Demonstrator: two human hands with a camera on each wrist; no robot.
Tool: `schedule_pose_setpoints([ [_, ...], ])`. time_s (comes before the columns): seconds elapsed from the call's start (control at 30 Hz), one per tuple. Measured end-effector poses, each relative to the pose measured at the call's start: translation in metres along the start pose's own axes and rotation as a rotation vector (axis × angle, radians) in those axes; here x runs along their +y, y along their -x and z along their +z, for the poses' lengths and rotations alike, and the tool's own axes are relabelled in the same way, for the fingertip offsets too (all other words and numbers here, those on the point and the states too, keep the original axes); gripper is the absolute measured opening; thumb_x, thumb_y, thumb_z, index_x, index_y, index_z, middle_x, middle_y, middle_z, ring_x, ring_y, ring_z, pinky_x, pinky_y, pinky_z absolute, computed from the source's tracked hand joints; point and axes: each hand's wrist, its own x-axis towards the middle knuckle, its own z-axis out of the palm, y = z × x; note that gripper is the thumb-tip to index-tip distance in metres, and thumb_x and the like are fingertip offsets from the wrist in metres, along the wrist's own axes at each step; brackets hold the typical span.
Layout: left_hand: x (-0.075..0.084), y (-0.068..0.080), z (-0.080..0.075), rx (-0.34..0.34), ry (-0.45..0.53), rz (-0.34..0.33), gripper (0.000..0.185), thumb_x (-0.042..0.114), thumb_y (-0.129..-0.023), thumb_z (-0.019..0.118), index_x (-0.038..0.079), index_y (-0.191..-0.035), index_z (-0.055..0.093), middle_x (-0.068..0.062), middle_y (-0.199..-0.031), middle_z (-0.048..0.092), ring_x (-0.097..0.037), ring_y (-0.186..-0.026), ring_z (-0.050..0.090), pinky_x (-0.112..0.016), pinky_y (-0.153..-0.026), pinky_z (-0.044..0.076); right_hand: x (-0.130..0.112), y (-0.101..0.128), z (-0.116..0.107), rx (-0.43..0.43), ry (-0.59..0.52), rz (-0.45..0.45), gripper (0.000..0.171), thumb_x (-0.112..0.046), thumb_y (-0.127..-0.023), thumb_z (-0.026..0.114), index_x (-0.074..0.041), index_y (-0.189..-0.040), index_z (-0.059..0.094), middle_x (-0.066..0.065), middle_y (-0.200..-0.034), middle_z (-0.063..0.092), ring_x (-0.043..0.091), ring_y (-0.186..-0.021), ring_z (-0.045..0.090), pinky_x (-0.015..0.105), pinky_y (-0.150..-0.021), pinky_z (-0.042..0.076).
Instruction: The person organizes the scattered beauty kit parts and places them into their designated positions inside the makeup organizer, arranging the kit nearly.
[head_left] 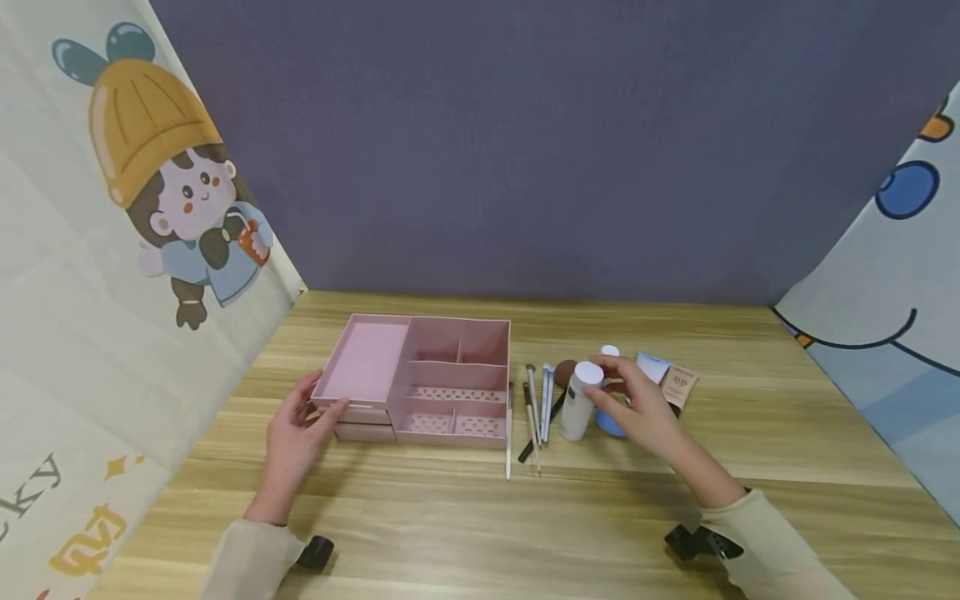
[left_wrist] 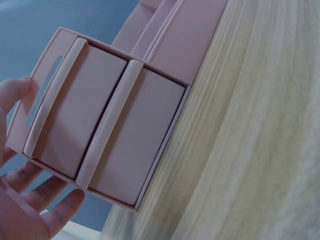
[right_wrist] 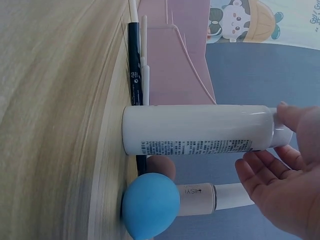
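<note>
My left hand (head_left: 296, 429) grips the near left corner of a pink desk organizer (head_left: 363, 358), its thumb at the top edge and its fingers along the side. In the left wrist view, two drawers (left_wrist: 137, 135) sit closed in the organizer's front. My right hand (head_left: 641, 408) pinches the cap of a white bottle (right_wrist: 195, 127) between thumb and fingers. The bottle stands upright, its base at the tabletop; small print runs along its side. Just beside it lies a blue makeup sponge (right_wrist: 152, 205).
Several makeup brushes (head_left: 546, 404) lie between organizer and bottle. Behind the sponge stands a second bottle (right_wrist: 197, 200) with a beige body and white cap. A beige BB tube (head_left: 678, 385) and a light blue tube (head_left: 652, 365) lie farther right on the wooden table (head_left: 450, 533).
</note>
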Motion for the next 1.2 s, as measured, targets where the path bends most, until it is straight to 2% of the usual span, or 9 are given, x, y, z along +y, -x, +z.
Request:
schedule_pose_setpoints([
  [0.3, 0.001, 0.001, 0.000, 0.006, 0.001, -0.007, 0.058, 0.004, -0.088, 0.075, 0.000, -0.141, 0.051, -0.021, -0.135, 0.057, 0.005, -0.096, 0.056, -0.009, -0.080, 0.047, -0.005, -0.003, 0.000, 0.006, 0.014, -0.005, 0.036, 0.006, -0.091, 0.068, 0.005, -0.125, 0.057, 0.014, -0.115, 0.063, 0.018, -0.104, 0.060, 0.021, -0.083, 0.053],
  [0.67, 0.002, 0.001, -0.002, -0.006, -0.005, -0.018, 0.058, 0.009, -0.088, 0.077, 0.005, -0.141, 0.053, -0.018, -0.136, 0.058, 0.002, -0.096, 0.057, -0.010, -0.078, 0.048, -0.009, -0.007, 0.000, 0.028, 0.000, -0.001, 0.030, 0.005, -0.091, 0.068, 0.004, -0.120, 0.061, 0.013, -0.110, 0.065, 0.008, -0.100, 0.059, 0.015, -0.080, 0.051],
  [0.83, 0.001, 0.000, -0.002, -0.003, -0.001, -0.010, 0.058, 0.009, -0.088, 0.077, 0.005, -0.141, 0.054, -0.018, -0.135, 0.059, 0.002, -0.095, 0.057, -0.010, -0.078, 0.048, -0.013, -0.014, -0.002, 0.043, -0.014, -0.030, 0.031, 0.008, -0.089, 0.069, 0.005, -0.119, 0.062, 0.013, -0.109, 0.065, 0.006, -0.097, 0.060, 0.015, -0.080, 0.051],
  [1.2, 0.003, 0.001, -0.002, 0.003, -0.012, -0.009, 0.057, 0.008, -0.088, 0.076, 0.003, -0.141, 0.054, -0.019, -0.134, 0.059, 0.004, -0.094, 0.057, -0.010, -0.076, 0.048, -0.029, -0.025, -0.002, 0.028, -0.026, -0.013, 0.030, 0.006, -0.089, 0.070, 0.007, -0.118, 0.062, 0.015, -0.111, 0.064, 0.018, -0.100, 0.061, 0.017, -0.083, 0.051],
])
